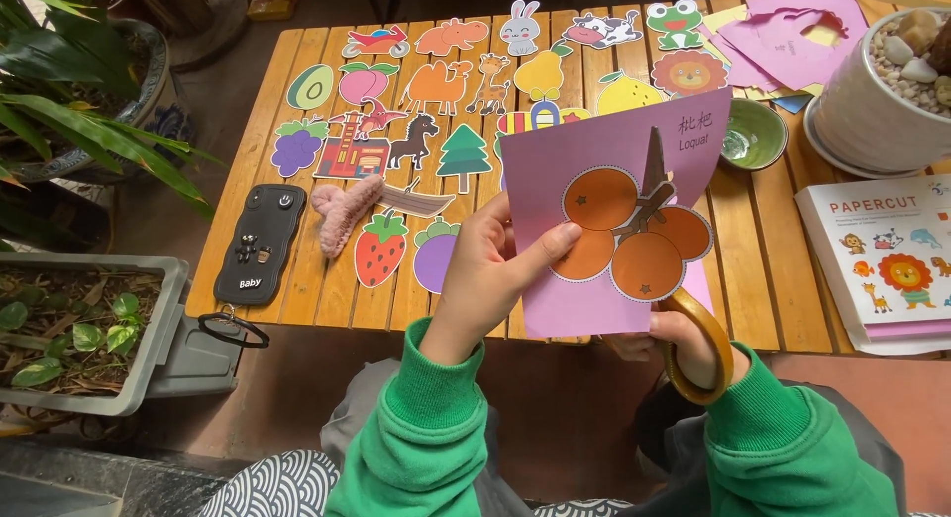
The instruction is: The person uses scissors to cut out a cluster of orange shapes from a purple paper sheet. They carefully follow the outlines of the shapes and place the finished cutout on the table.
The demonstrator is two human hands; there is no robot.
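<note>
Green sleeves [436, 418] fill the near edge of the view, both forearms reaching up toward a purple sheet [604, 230] held above the near edge of a slatted wooden table [763, 269]. Left hand [490, 269] pinches the sheet's left border, thumb [550, 248] laid on the printed face and the other fingers hidden behind the paper, so it is clamped on the sheet. Right hand [679, 344] sits below the sheet's lower right corner, fingers closed through the yellow loop handle of a pair of scissors [684, 309]. Scissor blades [654, 170] run up behind and through the sheet, long axis near upright with a slight lean, tip pointing away from the body; whether the blades stand parted I cannot tell. Printed on the sheet is a cluster of orange fruit [634, 235] with a dotted outline; the blades cross the cluster at its stem, between the upper left fruit and the right one. So the sheet lies straight above the right hand and to the right of the left hand, and the right hand is the nearer one to the outline. Beyond the sheet, cut-out paper shapes [436, 81] lie in rows on the table; right of the sheet stand a small green bowl [753, 136] and a booklet [882, 264].
</note>
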